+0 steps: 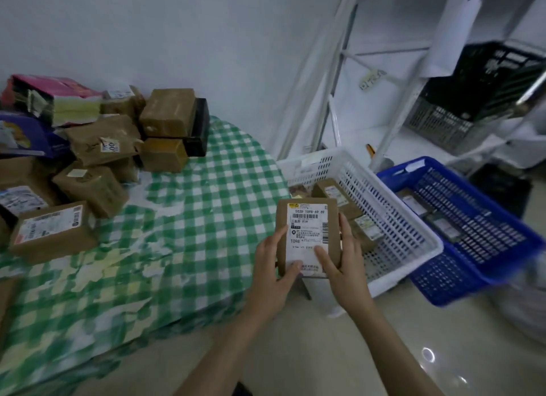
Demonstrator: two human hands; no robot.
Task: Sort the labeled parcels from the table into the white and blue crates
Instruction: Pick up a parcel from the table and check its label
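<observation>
Together, the left hand (274, 273) and right hand (347, 267) grip a brown cardboard parcel (307, 233), white label up, just off the right edge of the green-checked table (192, 218), before the white plastic crate (399, 230); the blue plastic crate (443, 277) adjoins it; more brown parcels (118, 147) crowd the table's far-left corner.

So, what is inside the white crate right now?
At least two brown labelled parcels lie in the white crate. The held parcel, in the left hand and right hand, covers its near left part; anything there is hidden.
</observation>
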